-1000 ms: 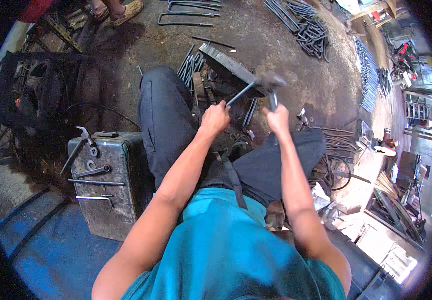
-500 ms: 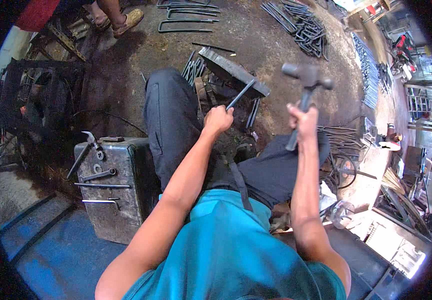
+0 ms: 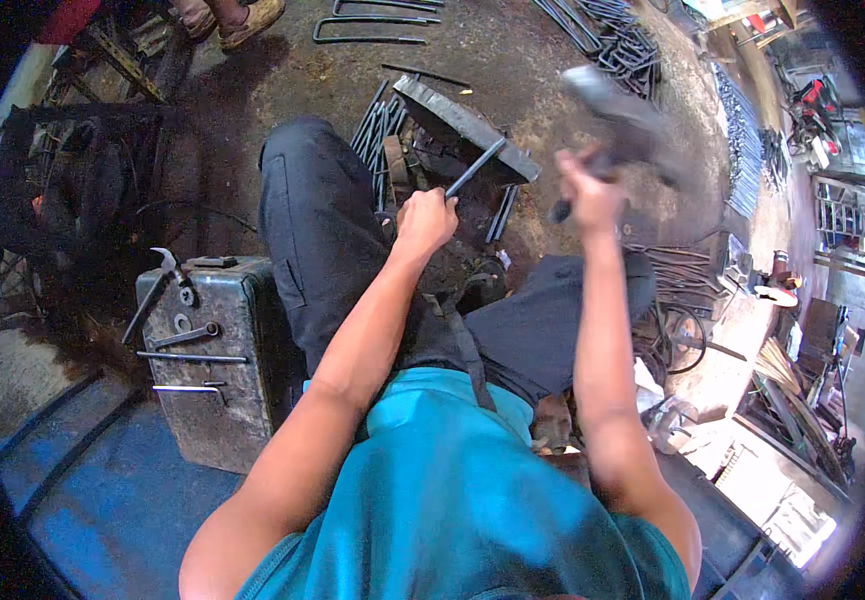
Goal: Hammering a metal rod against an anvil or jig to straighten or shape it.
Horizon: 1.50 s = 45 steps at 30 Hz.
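A dark metal rod point(image 3: 476, 167) is gripped by my left hand point(image 3: 426, 220), its far end resting on the edge of a thick steel slab point(image 3: 465, 130) between my knees. My right hand point(image 3: 593, 190) is wrapped round the handle of a hammer point(image 3: 618, 108), raised to the right of the slab. Motion smears the hammer's head. Beside the slab, on its left, lie several straight rods point(image 3: 378, 135), and a couple more stick out below its right end.
Bent U-shaped rods point(image 3: 371, 40) lie on the floor ahead, with a pile of them point(image 3: 613, 50) farther right. At my left stands a metal box point(image 3: 213, 370) holding a claw hammer point(image 3: 165, 265) and a wrench point(image 3: 191, 334). Another person's foot point(image 3: 251, 22) shows at the upper left.
The hammer has swung up and its head has tilted, now blurred. My left hand keeps the rod on the slab. The whole view has shifted slightly.
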Tool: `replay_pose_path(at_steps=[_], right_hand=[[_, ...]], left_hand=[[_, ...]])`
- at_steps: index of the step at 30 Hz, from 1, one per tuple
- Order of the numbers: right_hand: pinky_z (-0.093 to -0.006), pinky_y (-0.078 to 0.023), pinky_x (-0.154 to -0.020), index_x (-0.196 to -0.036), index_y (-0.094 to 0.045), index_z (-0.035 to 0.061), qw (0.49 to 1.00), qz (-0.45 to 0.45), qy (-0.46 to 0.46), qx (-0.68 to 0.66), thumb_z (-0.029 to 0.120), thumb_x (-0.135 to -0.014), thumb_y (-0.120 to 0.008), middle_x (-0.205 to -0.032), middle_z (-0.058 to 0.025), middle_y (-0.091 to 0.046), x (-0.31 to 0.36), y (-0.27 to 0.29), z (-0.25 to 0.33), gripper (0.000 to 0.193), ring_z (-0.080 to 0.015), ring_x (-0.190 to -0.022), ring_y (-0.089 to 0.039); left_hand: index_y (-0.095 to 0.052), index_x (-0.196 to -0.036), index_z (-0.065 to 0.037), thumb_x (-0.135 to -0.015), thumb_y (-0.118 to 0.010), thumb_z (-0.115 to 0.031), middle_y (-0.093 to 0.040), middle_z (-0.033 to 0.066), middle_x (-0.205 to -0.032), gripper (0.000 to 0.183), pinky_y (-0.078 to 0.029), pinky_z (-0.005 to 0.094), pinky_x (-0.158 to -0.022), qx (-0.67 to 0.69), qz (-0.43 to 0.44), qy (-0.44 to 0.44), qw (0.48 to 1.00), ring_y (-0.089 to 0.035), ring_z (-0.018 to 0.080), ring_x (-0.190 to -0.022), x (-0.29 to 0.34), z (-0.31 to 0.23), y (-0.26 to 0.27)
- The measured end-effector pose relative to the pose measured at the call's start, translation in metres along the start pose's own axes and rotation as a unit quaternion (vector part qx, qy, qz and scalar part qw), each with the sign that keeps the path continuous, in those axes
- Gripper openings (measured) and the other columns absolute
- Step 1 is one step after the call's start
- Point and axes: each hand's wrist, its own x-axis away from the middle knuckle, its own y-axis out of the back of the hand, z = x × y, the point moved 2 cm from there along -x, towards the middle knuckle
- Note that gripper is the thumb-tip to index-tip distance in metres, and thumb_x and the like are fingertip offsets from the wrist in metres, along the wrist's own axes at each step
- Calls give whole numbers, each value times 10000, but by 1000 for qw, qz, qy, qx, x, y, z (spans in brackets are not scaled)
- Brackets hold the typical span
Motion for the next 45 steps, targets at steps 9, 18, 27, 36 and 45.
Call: replay_pose_path(at_steps=[9,18,27,36,45], right_hand=[[-407,-459,-642,-733,-575,-25,960,-39,-28,276,128,-702,-760,-654,-148,-611,19,-12,-106,242,-238,-638,-595],[-377,-464,-630,-757,-639,-16,968,-86,58,228,148,-693,-787,-673,-103,-645,16,5,-10,229,-195,-614,-578],[-260,-342,-435,-722,-562,67,952,-31,281,-117,48,-741,-737,-585,-26,-539,-10,14,165,178,-113,-448,-470],[-446,-492,-739,-944,-648,-38,911,-35,50,409,224,-733,-698,-809,-296,-629,1,-28,-82,340,-432,-869,-638],[-351,-383,-404,-678,-562,12,980,-86,-157,81,11,-677,-676,-546,-58,-536,-2,8,-148,113,-163,-437,-494]], left_hand=[[-650,-952,52,-894,-542,-274,-646,315,-906,348,-507,518,-813,4,8,36,999,-638,462,-885,-6,14,4],[-644,-966,41,-904,-540,-270,-643,313,-914,334,-489,523,-835,5,31,31,999,-625,467,-908,9,11,9],[-607,-1032,13,-909,-539,-268,-647,296,-926,314,-483,530,-834,19,46,8,999,-621,462,-918,5,3,10],[-601,-1047,2,-895,-549,-262,-642,292,-981,309,-473,527,-862,28,84,44,995,-609,458,-973,6,26,-5],[-653,-1026,76,-866,-600,-353,-612,321,-1088,461,-452,472,-937,68,84,128,986,-582,447,-1069,-3,37,-15]])
